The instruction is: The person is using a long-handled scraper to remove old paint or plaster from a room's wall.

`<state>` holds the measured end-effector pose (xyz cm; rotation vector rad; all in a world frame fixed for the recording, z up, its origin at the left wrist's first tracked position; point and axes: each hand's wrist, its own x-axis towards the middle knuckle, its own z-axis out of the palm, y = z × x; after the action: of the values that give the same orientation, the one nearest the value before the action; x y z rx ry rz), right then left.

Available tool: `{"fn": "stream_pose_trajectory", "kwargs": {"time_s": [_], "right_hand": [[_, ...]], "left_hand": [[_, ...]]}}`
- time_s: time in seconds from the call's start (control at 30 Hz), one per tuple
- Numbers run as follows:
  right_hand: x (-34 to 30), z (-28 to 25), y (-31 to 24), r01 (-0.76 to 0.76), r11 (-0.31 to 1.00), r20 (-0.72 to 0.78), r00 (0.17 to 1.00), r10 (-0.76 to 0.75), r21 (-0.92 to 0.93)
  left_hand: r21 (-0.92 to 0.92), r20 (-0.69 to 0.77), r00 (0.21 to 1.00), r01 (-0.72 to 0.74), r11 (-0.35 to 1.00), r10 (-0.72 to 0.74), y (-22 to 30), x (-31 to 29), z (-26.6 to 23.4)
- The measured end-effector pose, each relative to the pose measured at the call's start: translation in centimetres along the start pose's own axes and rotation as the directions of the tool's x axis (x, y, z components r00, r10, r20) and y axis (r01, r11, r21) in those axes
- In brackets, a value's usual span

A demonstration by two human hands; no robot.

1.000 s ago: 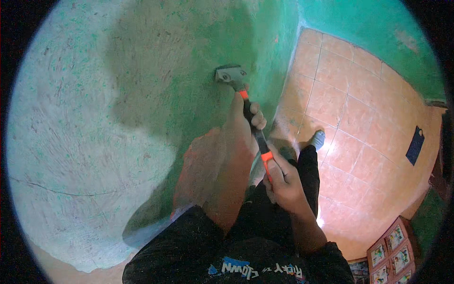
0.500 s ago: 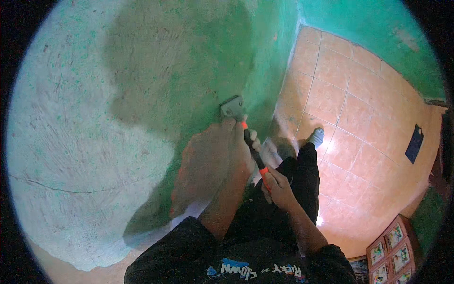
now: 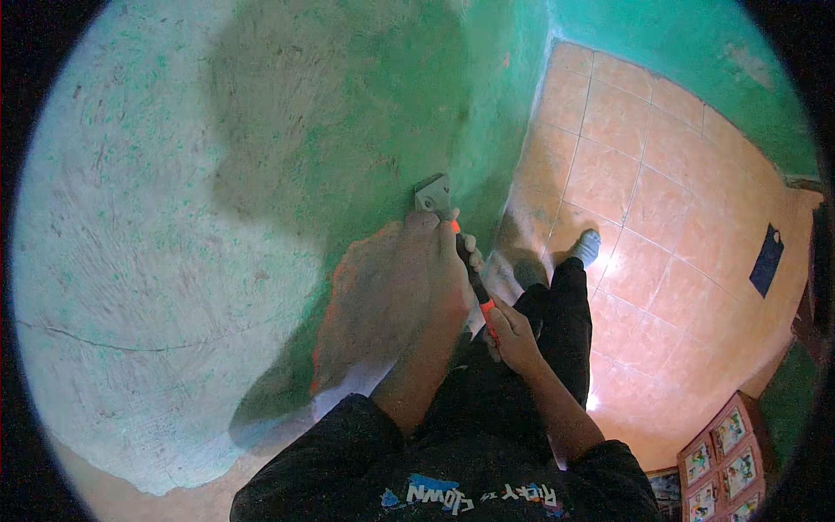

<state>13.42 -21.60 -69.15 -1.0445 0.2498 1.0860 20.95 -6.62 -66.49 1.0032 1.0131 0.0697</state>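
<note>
Both my hands are closed around a scraper [image 3: 431, 195] with a wide grey metal head and a black-and-orange handle. My left hand [image 3: 445, 248] wraps the upper handle close to the head. Lower down, my right hand [image 3: 515, 336] grips the orange end. The blade meets the green wall [image 3: 383, 165], or lies very close to it. To the left, the wall's paint is worn to a pale, scratched surface with green flecks. Beside my left forearm is a bare brownish patch [image 3: 370, 296] with an orange edge.
Orange floor tiles [image 3: 644, 235] lie to the right, with my sock-covered foot [image 3: 588, 247] on them. A dark flat piece [image 3: 766, 261] rests farther right. A reddish-brown cabinet with picture panels [image 3: 726, 452] stands at the lower right. Shadows darken the wall.
The scraper head and my left hand have shifted slightly right in the picture. Both hands keep their grip on the scraper.
</note>
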Motion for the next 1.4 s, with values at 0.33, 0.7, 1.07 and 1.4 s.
{"fn": "stream_pose_trajectory", "kwargs": {"time_s": [0.33,0.7,1.07,1.4], "right_hand": [[2.6,-0.9,-0.3,0.044,0.999,-0.008,0.999,-0.044,0.010],[2.6,-2.2,-1.0,0.002,0.991,0.058,0.998,-0.010,0.134],[2.8,-2.9,-1.6,0.007,0.997,0.080,0.997,-0.014,0.081],[2.9,-2.9,-3.2,0.023,0.995,0.093,0.995,-0.033,0.102]], "left_hand": [[-0.121,0.107,0.993,-0.038,0.992,0.051,0.4,2.3,1.2],[-0.071,0.144,0.989,-0.017,0.997,0.027,-0.4,3.2,1.2],[-0.095,0.115,0.993,-0.016,0.995,0.027,-0.4,3.2,2.1],[-0.099,0.130,0.991,-0.008,0.995,0.021,0.1,3.7,2.2]]}}
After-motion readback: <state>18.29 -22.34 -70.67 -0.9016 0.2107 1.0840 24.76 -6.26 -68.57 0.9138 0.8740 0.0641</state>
